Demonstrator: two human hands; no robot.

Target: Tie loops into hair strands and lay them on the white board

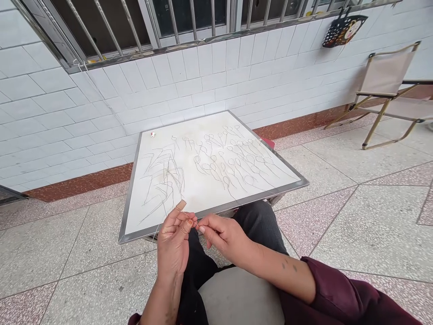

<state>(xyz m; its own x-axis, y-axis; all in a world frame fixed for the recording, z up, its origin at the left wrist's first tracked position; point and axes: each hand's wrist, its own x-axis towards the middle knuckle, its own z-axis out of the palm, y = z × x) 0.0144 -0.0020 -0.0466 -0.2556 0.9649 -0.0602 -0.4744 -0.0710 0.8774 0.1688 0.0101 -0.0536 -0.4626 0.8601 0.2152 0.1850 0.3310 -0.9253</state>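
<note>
My left hand (176, 234) is palm up in front of the table's near edge, its thumb and fingers pinching a thin wire (195, 223). Tan tape (181, 205) wraps one of its fingertips. Close beside it, my right hand (219, 232) pinches the same wire between thumb and forefinger. A pale thread (154, 234) hangs at the left hand's side. On the white table (199, 198) lie many thin dark wire pieces: bent ones (165, 176) at the left and looped ones (233, 162) at the right.
A small white object (153, 134) sits at the table's far left corner. Behind stands a tiled wall (152, 97) with a barred window. A folding chair (389, 85) is at the right, and a black basket (345, 30) hangs above. My knees are under the near edge.
</note>
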